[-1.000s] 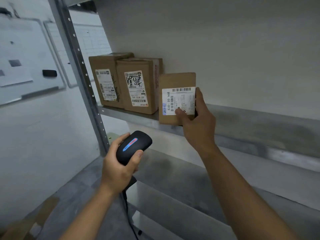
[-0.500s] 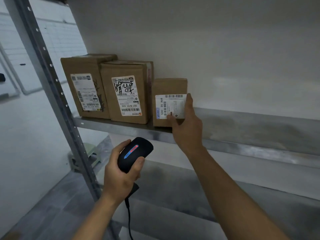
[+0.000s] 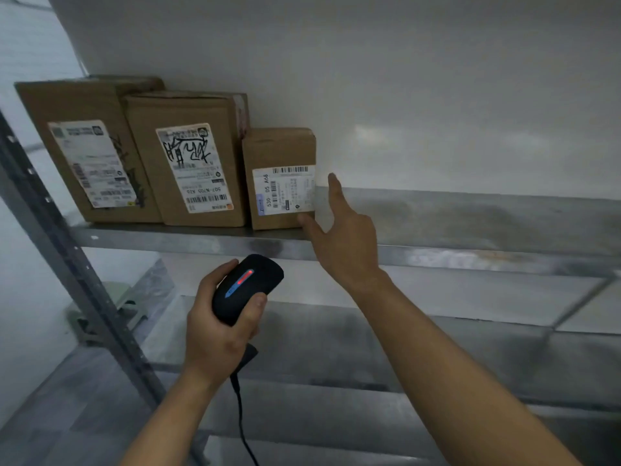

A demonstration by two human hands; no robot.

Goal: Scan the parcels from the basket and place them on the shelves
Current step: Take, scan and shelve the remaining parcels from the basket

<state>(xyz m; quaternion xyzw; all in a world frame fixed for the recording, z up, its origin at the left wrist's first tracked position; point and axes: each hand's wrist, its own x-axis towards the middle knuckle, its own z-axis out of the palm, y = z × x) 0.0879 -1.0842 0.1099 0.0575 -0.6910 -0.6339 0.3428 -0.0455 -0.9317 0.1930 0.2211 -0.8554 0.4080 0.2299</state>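
The small parcel (image 3: 280, 178) stands on the shelf (image 3: 188, 237) beside two bigger parcels. The right hand (image 3: 339, 237), fingers spread, might knock it over. The left hand (image 3: 218, 331) holds the scanner (image 3: 247, 287).

Dim, soft and grainy, with pale glare on the wall (image 3: 386, 136) (edges visibly bowed).

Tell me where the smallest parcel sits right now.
The smallest parcel stands on the upper shelf, rightmost of three, against the middle parcel; the right hand is beside it.
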